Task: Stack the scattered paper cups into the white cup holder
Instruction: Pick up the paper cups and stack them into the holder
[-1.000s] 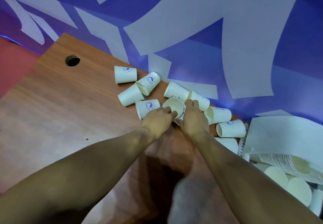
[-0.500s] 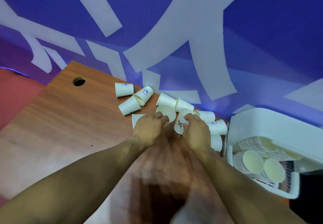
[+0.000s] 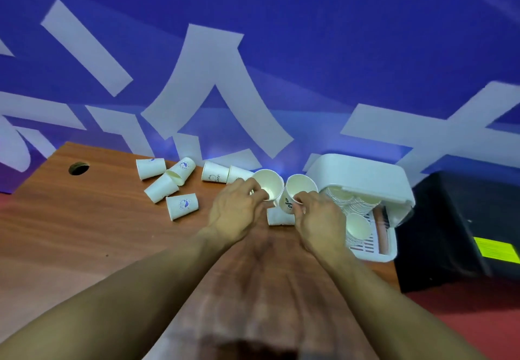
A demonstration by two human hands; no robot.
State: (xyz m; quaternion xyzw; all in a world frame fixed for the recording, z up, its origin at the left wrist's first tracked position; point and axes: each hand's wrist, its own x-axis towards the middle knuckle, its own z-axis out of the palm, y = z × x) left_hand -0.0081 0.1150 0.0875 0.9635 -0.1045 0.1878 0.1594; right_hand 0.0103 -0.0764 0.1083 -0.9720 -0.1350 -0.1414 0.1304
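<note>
My left hand (image 3: 239, 208) grips a white paper cup (image 3: 268, 183) with its open mouth facing me. My right hand (image 3: 318, 217) grips a second paper cup (image 3: 299, 188), lifted beside the first, mouth also toward me. Several more paper cups lie on their sides on the wooden table (image 3: 84, 233), among them one with a blue logo (image 3: 182, 205) and one under my hands (image 3: 278, 217). The white cup holder (image 3: 363, 179) stands at the table's right end, with stacks of cups (image 3: 356, 229) lying inside it.
A round cable hole (image 3: 78, 168) is in the table's far left corner. A blue wall with white shapes rises right behind the table. A black box (image 3: 464, 227) with a yellow label stands right of the holder. Red floor shows at both sides.
Both hands have each lifted a cup out of the pile and moved right, toward the holder. The view has swung up and right, showing the whole holder.
</note>
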